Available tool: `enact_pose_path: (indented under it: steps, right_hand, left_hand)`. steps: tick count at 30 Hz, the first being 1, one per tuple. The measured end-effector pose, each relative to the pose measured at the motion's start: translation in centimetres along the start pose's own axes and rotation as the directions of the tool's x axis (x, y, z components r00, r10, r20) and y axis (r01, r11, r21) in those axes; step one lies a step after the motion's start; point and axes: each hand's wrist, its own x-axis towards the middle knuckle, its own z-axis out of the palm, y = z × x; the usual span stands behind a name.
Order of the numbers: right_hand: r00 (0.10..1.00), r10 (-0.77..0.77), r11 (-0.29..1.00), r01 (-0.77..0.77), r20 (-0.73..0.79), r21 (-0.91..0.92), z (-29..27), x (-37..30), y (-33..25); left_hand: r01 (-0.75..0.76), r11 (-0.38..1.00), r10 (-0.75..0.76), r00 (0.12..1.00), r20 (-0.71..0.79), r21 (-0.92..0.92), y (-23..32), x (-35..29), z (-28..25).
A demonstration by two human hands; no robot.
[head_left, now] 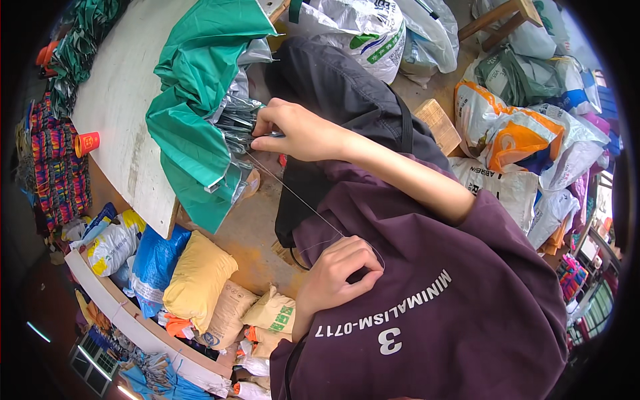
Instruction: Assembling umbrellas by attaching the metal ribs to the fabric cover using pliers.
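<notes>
Right hand [293, 130]: thumb and forefinger slightly parted, pinching the metal ribs [235, 127] of a green umbrella canopy [190, 87], just left of the fingertips. Left hand [343, 272]: curled around taut thread [293, 191]. The canopy overlaps the pale tabletop's [120, 127] right edge; room stretches left toward a red cup [87, 144].

Right forearm [400, 170]: extended leftward, bare from the elbow [461, 207]. Right hand [303, 133]: back upward, fingers bent, thumb and forefinger pinching. Left hand [339, 268]: clear of the right, fingers curled, thumb alongside the forefinger. Left wrist [307, 312]: lowermost, behind the knuckles.
</notes>
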Motion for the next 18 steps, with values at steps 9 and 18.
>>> enact_pose_path:
  steps: [9, 18]
  right_hand:
    - [0.993, -0.066, 0.954, 0.035, -0.094, -0.299, -0.4, -2.2, -2.0]
    - [0.996, 0.016, 0.987, -0.031, -0.093, -0.158, -0.9, -1.8, -1.1]
  left_hand:
    - [0.045, 0.998, -0.045, 0.999, -0.011, -0.034, -1.8, 0.1, 0.6]
    - [0.053, 0.995, -0.055, 0.998, -0.023, -0.083, -2.1, -0.2, 0.6]
